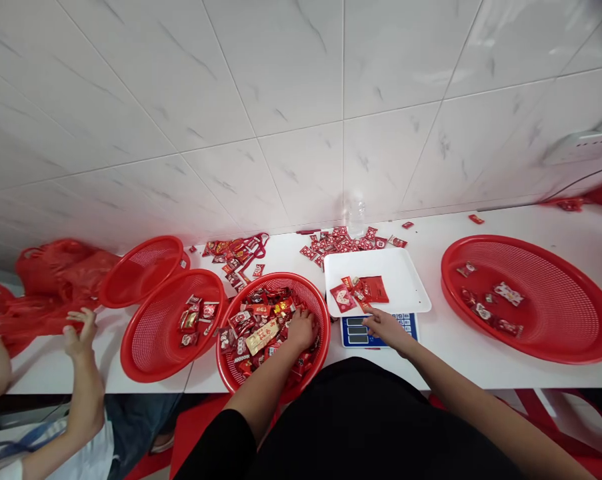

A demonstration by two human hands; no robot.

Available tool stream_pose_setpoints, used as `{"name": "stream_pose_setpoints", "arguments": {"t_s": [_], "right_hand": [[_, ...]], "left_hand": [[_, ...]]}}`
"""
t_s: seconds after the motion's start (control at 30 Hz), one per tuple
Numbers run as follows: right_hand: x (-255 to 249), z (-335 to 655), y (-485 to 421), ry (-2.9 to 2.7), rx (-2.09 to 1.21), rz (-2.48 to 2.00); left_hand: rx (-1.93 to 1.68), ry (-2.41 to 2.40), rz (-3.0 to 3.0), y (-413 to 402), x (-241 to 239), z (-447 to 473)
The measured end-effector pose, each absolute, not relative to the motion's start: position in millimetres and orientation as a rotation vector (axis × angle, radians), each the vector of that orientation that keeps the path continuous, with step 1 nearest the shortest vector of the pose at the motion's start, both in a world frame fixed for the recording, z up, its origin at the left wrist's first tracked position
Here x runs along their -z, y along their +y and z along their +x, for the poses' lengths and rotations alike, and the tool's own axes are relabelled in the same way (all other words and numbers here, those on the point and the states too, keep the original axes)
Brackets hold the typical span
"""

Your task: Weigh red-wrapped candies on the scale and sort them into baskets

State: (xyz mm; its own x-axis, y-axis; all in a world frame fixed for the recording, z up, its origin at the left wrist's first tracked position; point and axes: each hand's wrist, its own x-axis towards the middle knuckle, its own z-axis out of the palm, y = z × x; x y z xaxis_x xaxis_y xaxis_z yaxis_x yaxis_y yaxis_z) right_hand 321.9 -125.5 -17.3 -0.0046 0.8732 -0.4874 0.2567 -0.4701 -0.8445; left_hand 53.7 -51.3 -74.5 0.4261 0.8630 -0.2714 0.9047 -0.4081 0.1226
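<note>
My left hand (pixel 301 329) reaches into a red plastic basket (pixel 322 303) heaped with small wrapped candies. Its fingers bend down among the wrappers, and their tips are hidden, so I cannot tell whether they grip any. A gold-coloured packet (pixel 263 337) lies on the heap beside it. Over the front edge of a white tray (pixel 405 277), my right hand (pixel 387 327) is open, with a finger stretched toward the candies. On that tray are a flat red packet (pixel 378 289), a pink-and-red packet (pixel 343 297) and some small wrapped pieces. Under the tray sits a blue digital scale (pixel 379 339).
Loose red candies (pixel 341 240) lie behind the tray near a clear plastic container (pixel 355 215). A wide red basket (pixel 571 320) at right and another red basket (pixel 151 347) at left hold several pieces. At far left, a co-worker's hand (pixel 82 330) is near red plastic bags (pixel 63 273).
</note>
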Motion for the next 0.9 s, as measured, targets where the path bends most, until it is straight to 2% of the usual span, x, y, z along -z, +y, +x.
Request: {"name": "stream_pose_setpoints", "arguments": {"t_s": [0.3,0.5,0.9], "right_hand": [[17,307,-108,-1.513,-1.211,-1.802],[11,283,-84,-2.271,-0.681,-1.770],[24,317,-80,-2.380,-0.695,-1.712]], "left_hand": [[0.238,1.554,2.407,-53,71,55],[0.215,1.547,2.410,-53,66,56],[0.182,1.536,2.306,-53,55,57]]}}
